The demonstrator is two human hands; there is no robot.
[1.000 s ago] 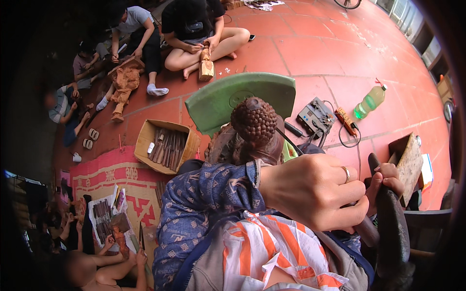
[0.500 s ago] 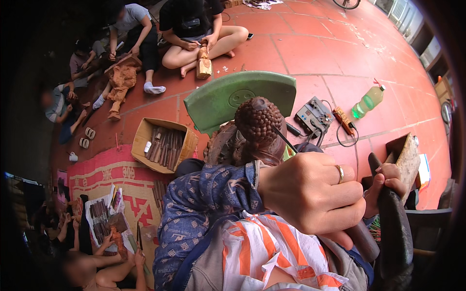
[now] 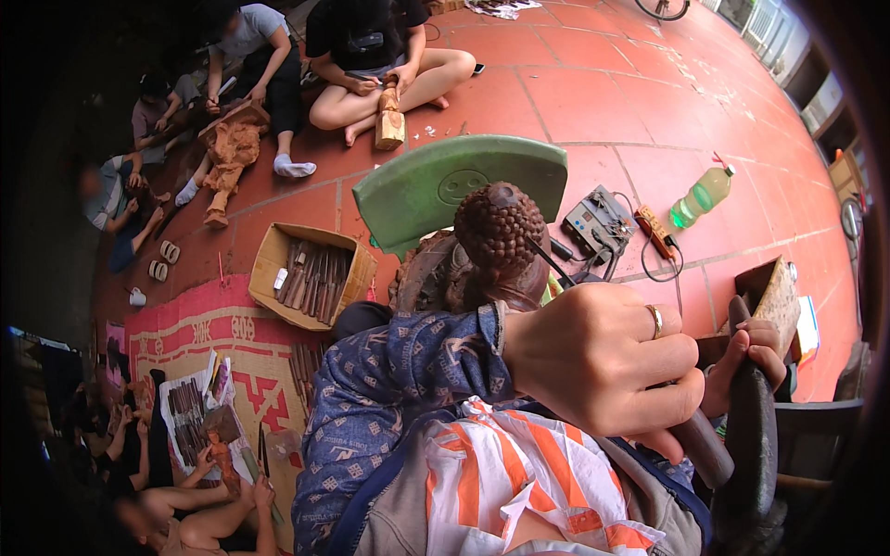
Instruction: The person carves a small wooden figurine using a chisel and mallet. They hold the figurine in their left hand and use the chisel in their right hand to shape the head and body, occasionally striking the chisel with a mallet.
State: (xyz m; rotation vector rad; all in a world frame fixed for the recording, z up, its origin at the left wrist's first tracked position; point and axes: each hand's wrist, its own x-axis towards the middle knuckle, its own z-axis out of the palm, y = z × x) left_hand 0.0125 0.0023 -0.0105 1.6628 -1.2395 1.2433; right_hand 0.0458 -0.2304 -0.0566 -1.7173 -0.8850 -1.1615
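A dark brown carved wooden statue (image 3: 501, 227), its head covered in small round curls, stands before me. My left hand (image 3: 607, 361), with a ring on one finger, is closed around a chisel (image 3: 702, 449). The thin blade points at the side of the head and its tip meets the curls; the thick wooden handle comes out below the fist. To the right, my right hand (image 3: 743, 363) grips a dark, club-like wooden mallet (image 3: 755, 440), which is close beside the chisel handle. A cloth with orange and white stripes (image 3: 519, 473) covers my lap.
Behind the statue is a green plastic chair (image 3: 408, 190). A cardboard box of chisels (image 3: 357, 287) sits left. Rightward are a grey control box (image 3: 589, 222), a power strip (image 3: 654, 230), a green-liquid bottle (image 3: 703, 196) and a wooden box (image 3: 774, 296). Several people carve wood at left and ahead.
My left hand and the chisel have shifted slightly right, with the handle end a little higher. My right hand and the mallet have moved a little to the right.
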